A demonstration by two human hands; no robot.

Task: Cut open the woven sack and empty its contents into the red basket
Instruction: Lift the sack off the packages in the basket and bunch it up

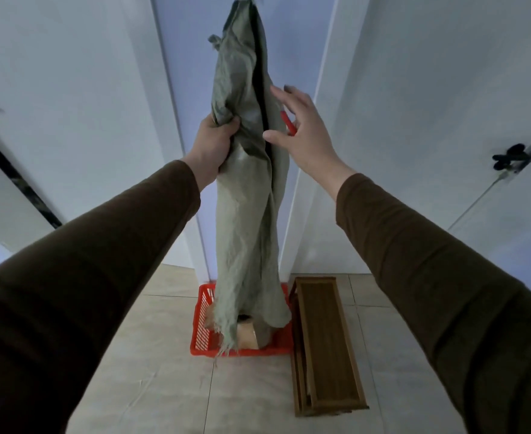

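A grey-green woven sack (247,214) hangs upright, lifted high in front of a white door. My left hand (215,140) is clenched on a bunch of its fabric about midway up. Its frayed, cut bottom end dangles into the red basket (203,335) on the floor. Tan boxes (248,335) lie in the basket under the sack's mouth. My right hand (303,133) is beside the sack's right edge with thumb and forefingers spread, touching the fabric. A red-handled tool (289,122) is tucked under its hidden fingers.
A low slatted wooden bench (323,346) stands directly right of the basket. White doors and walls close in on both sides, with a dark door handle (509,159) at the right. The floor is beige tile (151,386).
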